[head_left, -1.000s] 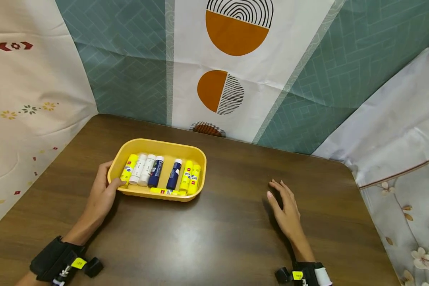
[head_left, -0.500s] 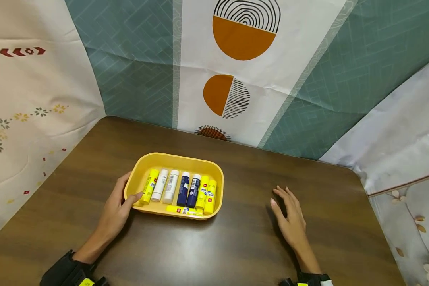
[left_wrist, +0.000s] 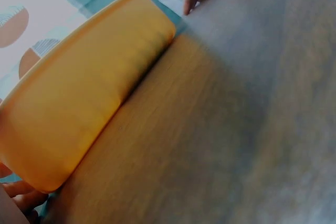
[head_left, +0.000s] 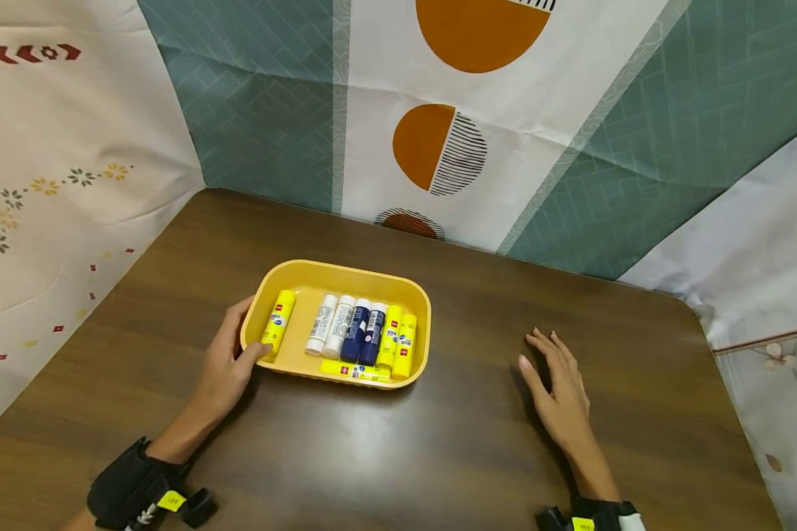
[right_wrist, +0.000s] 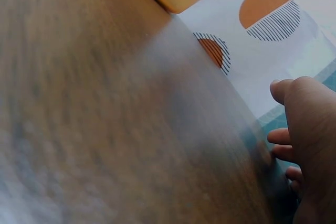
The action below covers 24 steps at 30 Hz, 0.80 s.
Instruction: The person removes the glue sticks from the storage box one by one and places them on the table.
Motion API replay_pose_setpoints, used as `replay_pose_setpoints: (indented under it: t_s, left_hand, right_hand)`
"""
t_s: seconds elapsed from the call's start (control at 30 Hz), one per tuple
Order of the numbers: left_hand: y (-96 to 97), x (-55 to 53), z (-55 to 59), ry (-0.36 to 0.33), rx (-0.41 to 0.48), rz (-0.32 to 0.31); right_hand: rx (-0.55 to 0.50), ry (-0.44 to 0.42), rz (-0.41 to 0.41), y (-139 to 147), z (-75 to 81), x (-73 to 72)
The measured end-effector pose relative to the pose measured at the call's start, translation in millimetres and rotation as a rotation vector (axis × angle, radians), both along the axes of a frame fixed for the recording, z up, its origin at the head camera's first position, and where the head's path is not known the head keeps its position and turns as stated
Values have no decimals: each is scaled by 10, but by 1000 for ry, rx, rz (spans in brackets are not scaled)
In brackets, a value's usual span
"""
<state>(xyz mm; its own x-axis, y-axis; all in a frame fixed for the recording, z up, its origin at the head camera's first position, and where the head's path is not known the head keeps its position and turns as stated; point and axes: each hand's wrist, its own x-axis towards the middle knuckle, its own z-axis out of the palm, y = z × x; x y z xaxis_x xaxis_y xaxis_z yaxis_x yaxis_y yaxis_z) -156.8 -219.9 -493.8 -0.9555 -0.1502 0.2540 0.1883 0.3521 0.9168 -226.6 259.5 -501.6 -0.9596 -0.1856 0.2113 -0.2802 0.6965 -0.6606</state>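
Observation:
My left hand [head_left: 222, 376] grips the left end of a yellow plastic tray [head_left: 352, 277], thumb over the rim; the left wrist view shows fingers [left_wrist: 25, 198] at the base of its outer wall. Inside, a yellow glue stick [head_left: 279, 323] lies by the thumb. Further right, two white glue sticks [head_left: 321, 324], two dark blue ones [head_left: 356, 330] and two yellow ones [head_left: 388, 337] lie side by side. Another yellow glue stick [head_left: 355, 371] lies crosswise along the near wall. Right of the tray, apart from it, my right hand [head_left: 561, 394] holds nothing, its fingers loosely bent.
The brown wooden table [head_left: 372, 457] extends around the tray and both hands. A patterned cloth [head_left: 491, 147] hangs along the back edge, with pale cloths [head_left: 73, 221] at the sides. Both wrists carry black straps [head_left: 136, 483] with small cameras.
The tray has shifted right and somewhat nearer, with my left hand still gripping it. Inside, the white glue sticks have slid right, away from the leftmost yellow one. My right hand stays much the same.

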Motion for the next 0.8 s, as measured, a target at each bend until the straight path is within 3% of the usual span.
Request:
replay_pose_setpoints:
  t_s: [0.13,0.53,0.8]
  left_hand:
    - [-4,-26,23,10,-14,2]
    - [-30,-26,-8,-79,-111,27]
    - [-6,18,-10,-64,-122,42]
  right_hand:
    - [5,-23,-16,2,5,-16]
    - [4,-4,-64,-47,-77,37]
    - [-15,9,-68,-45,-80,42]
